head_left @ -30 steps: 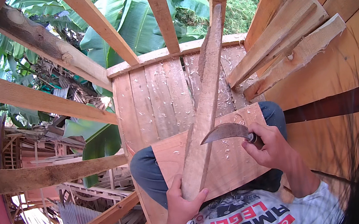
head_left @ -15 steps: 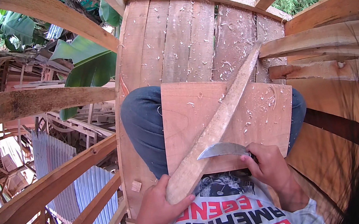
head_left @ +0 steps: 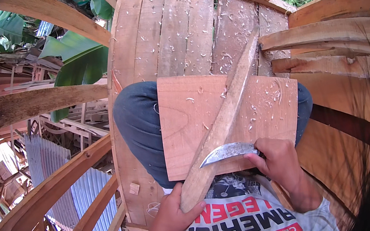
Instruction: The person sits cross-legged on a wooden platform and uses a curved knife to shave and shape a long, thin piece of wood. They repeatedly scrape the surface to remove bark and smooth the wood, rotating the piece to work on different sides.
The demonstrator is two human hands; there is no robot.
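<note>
A long, tapered piece of wood [head_left: 219, 127] lies slantwise across a flat reddish board [head_left: 184, 110] on my lap, its narrow end pointing away to the right. My left hand [head_left: 177, 209] grips the wide near end. In my right hand [head_left: 276, 161] is a knife with a curved blade [head_left: 227, 151]; the fingers wrap its handle, which is mostly hidden. The blade crosses the wood above my left hand, its tip pointing left. Curled shavings lie on the board.
My knees [head_left: 140, 123] show on both sides of the board. Plank flooring [head_left: 166, 35] strewn with shavings lies ahead. Wooden slats [head_left: 37, 108] rail the left, more timbers [head_left: 328, 35] the right. A small wood block [head_left: 134, 188] sits at the left. Corrugated sheets [head_left: 73, 190] are below.
The wood piece has shifted, its far end drawn nearer and its near end a little to the right. The knife sits closer to the near end. Both hands keep their hold.
</note>
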